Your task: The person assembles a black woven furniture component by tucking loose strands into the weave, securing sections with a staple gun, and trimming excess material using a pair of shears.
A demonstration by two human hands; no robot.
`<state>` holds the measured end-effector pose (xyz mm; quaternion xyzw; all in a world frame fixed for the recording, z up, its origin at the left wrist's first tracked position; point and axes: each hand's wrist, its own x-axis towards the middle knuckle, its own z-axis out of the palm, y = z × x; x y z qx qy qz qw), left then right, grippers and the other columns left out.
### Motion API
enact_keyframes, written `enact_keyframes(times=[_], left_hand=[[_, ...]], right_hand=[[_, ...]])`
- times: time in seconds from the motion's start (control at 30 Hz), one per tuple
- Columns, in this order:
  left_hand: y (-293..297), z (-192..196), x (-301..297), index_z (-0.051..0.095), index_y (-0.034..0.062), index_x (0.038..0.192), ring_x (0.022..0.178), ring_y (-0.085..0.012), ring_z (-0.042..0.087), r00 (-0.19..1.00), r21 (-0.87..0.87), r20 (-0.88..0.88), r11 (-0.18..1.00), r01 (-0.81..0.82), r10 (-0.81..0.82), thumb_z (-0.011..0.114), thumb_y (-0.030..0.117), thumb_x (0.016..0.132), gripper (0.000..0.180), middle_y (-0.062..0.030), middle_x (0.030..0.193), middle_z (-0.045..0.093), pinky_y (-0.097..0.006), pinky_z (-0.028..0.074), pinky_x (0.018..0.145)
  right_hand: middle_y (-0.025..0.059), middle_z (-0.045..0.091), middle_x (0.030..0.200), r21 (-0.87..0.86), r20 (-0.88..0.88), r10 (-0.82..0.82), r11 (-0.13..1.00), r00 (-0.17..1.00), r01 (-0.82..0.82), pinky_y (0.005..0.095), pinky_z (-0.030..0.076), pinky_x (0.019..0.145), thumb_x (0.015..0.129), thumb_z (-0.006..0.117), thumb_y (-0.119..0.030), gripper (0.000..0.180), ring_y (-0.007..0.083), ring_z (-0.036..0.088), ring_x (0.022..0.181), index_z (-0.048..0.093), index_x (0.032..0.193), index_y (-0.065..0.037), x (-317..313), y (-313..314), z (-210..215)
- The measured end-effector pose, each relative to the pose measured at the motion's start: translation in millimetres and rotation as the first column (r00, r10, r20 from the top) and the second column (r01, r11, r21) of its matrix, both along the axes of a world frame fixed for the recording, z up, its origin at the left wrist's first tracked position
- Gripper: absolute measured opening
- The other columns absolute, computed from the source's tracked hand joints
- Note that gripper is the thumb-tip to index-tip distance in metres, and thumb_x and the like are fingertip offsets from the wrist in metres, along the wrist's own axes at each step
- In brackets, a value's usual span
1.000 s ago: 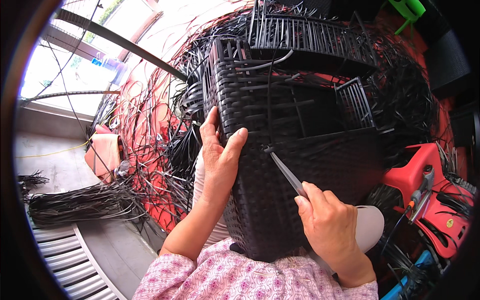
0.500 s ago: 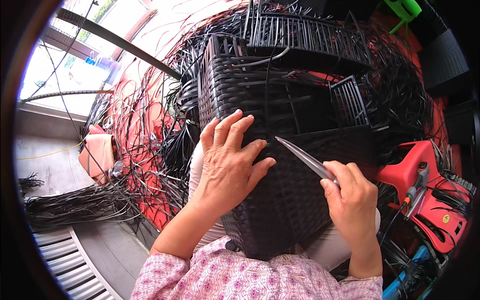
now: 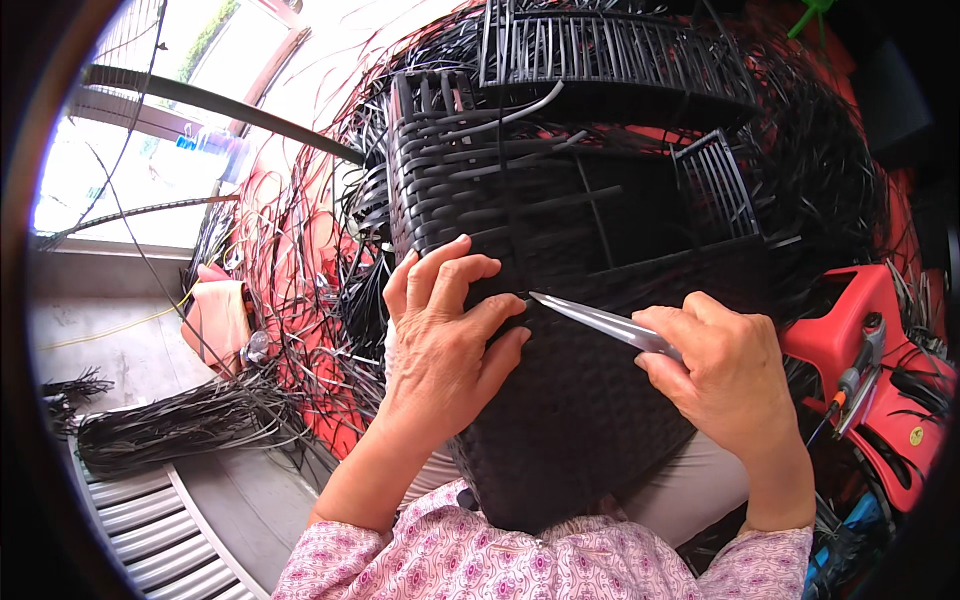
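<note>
A black woven wicker piece (image 3: 590, 400) with an unfinished open frame lies across my lap. My left hand (image 3: 435, 330) rests on its left side, fingers spread and slightly bent against the weave. Its thumb and index fingertip are near the tool's point. Closed in my right hand (image 3: 725, 365) is a tapered silver metal awl (image 3: 592, 322), slanting left, its tip at the weave beside my left index finger. Loose strip ends (image 3: 535, 105) jut from the upper weave. Whether the tip is under a strand is too dark to tell.
Black strips lie in tangled heaps (image 3: 820, 150) around the piece. To the right, a red plastic stool (image 3: 850, 300) carries hand tools (image 3: 862, 365). On the left are a bundle of strips (image 3: 190, 425), a slatted metal surface (image 3: 165, 530) and an orange cloth (image 3: 217, 320).
My right hand has shifted right and the awl lies flatter, its tip a little lower and to the left. My left hand has moved slightly left and down. The view has shifted somewhat.
</note>
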<state>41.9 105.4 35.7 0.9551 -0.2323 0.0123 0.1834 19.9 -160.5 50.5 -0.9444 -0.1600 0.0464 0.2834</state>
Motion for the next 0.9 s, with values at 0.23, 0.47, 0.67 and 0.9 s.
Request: enact_keyframes(times=[0.23,0.47,0.67,0.9], left_hand=[[-2.7,-3.7,-2.5,0.077,0.0102,0.105,0.137,-0.0338,0.046,1.000,-0.021,0.000,1.000,0.018,-0.018,0.077,0.017,0.082,0.024,-0.0097,0.129,0.058,-0.056,0.024,0.118],[-3.2,-2.4,-4.4,0.077,0.0097,0.107,0.134,-0.0336,0.048,1.000,-0.032,-0.004,0.999,0.025,-0.025,0.078,0.016,0.082,0.026,-0.0099,0.124,0.056,-0.059,0.024,0.119],[-2.3,-3.8,-6.9,0.077,0.0106,0.107,0.129,-0.0325,0.051,0.999,-0.010,0.022,1.000,0.029,-0.029,0.079,0.016,0.081,0.027,-0.0085,0.117,0.055,-0.061,0.026,0.118],[-2.1,-4.8,-6.5,0.079,0.0126,0.107,0.125,-0.0315,0.053,0.998,-0.006,0.048,0.999,0.034,-0.033,0.078,0.015,0.081,0.027,-0.0073,0.113,0.055,-0.058,0.028,0.117]], right_hand=[[0.0075,0.056,0.071,-0.078,-0.005,0.112,0.991,0.994,-0.112,0.0396,0.050,0.053,0.082,0.079,-0.014,0.015,0.0278,0.063,0.057,0.068,0.090,-0.008,14.0,-13.5,6.8],[0.0065,0.061,0.074,-0.093,-0.002,0.164,0.982,0.986,-0.164,0.0370,0.049,0.054,0.074,0.083,-0.014,0.022,0.0252,0.064,0.061,0.074,0.094,-0.009,30.2,-12.5,15.1],[0.0083,0.063,0.072,-0.138,-0.048,0.256,0.956,0.966,-0.260,0.0390,0.052,0.058,0.077,0.079,-0.015,0.015,0.0273,0.065,0.062,0.073,0.088,-0.008,44.7,-7.4,27.6],[0.0105,0.064,0.063,-0.194,-0.040,0.360,0.912,0.932,-0.361,0.0420,0.054,0.062,0.080,0.073,-0.016,0.013,0.0298,0.067,0.063,0.070,0.075,-0.004,57.7,4.0,50.3]])
